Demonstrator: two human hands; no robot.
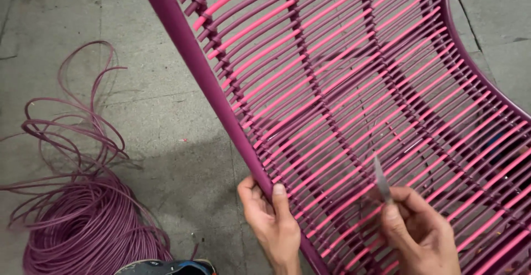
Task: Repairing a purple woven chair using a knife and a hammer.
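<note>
- the chair frame (191, 43), a thick purple tube, runs slantwise from the top of the view down to the bottom middle; everything below is placed against it.
- woven cords (354, 87) in pink and dark purple stretch in close rows from the frame across to its far curved rail on the right side.
- the left hand (271, 222) grips the frame low down, near the bottom of the view: the thumb lies pressed along the inner side of the tube, against the first cords, and the other fingers curl around its outer side.
- the right hand (420, 231) sits over the cords to the right of the frame, well inside the woven field; thumb and forefinger are pressed together, pinching the lower end of a small metal blade (380, 180).
- the blade stands tilted, its tip pointing up just above the pink cords; whether it touches one cannot be told.
- a loose coil of purple cord (83, 225) lies on the concrete floor (166, 142) well to the left of the frame, with stray loops rising from it.
- a dark shoe with a blue edge (166, 267) shows at the bottom edge, between the coil and the frame's lower end.
</note>
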